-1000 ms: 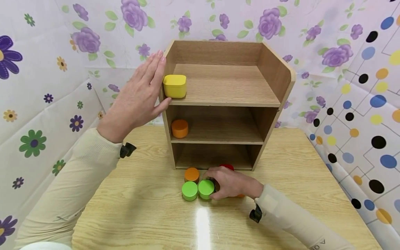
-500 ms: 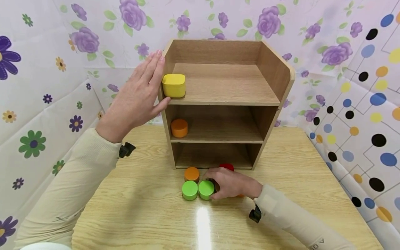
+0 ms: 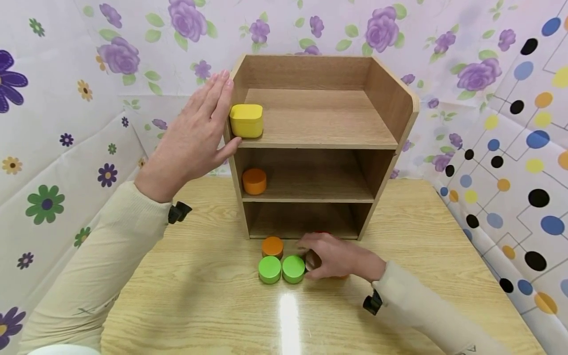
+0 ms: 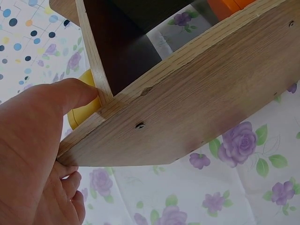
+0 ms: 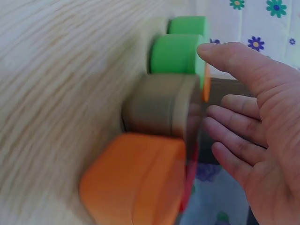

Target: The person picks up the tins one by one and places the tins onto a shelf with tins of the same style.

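Observation:
My left hand (image 3: 188, 133) holds the left side panel of a wooden shelf unit (image 3: 310, 146), long fingers straight along the outside and thumb (image 4: 77, 96) on the front edge. Beside that thumb a yellow box (image 3: 246, 121) stands on the top level. My right hand (image 3: 335, 254) hovers over a brown round box (image 5: 161, 105) on the table, partly hidden under it. In the right wrist view its fingers are loosely bent and apart from the boxes. Left of it sit two green round boxes, a nearer one (image 3: 293, 269) and a farther one (image 3: 269, 269).
An orange round box (image 3: 254, 181) stands on the middle level; another orange box (image 3: 272, 247) is on the table before the unit. Beneath the right hand are a third orange box (image 5: 136, 183) and a red thing (image 5: 190, 180), mostly hidden. Patterned cloth (image 3: 492, 162) encloses the table.
My right hand has shifted a little to the right, from the nearer green box toward the brown one. The left hand stays on the shelf unit.

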A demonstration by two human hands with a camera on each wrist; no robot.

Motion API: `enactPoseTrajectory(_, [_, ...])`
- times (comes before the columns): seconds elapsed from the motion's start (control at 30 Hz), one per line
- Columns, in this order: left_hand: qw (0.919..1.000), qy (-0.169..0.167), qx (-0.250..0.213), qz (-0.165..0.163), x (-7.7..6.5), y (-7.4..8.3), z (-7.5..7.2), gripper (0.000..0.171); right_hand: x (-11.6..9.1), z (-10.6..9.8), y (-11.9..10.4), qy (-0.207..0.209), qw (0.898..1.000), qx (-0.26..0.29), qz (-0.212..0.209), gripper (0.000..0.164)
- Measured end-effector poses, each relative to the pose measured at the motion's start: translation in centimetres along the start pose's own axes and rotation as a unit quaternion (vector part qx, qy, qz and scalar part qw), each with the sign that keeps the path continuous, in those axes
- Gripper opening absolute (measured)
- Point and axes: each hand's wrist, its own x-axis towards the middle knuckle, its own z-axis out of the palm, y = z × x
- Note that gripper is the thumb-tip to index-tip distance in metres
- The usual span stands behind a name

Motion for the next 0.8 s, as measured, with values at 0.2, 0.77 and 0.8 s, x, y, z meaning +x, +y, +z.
enactPoseTrajectory(0.2, [1.0000, -0.005, -0.002, -0.002, 0.0, -0.1, -0.1, 0.094, -2.5, -1.9, 0.3, 0.010, 0.999, -0.006, 0.041, 0.063])
enactPoseTrajectory(0.77, [1.0000, -0.002, -0.008, -0.004, 0.0, 0.0, -0.1, 0.093, -8.3, -1.8, 3.3, 0.060, 0.995, -0.025, 0.071, 0.061])
enactPoseTrajectory(0.8, [1.0000, -0.002, -0.008, -0.004, 0.0, 0.0, 0.0, 0.093, -8.4, -1.7, 3.4, 0.063, 0.995, -0.023, 0.071, 0.061])
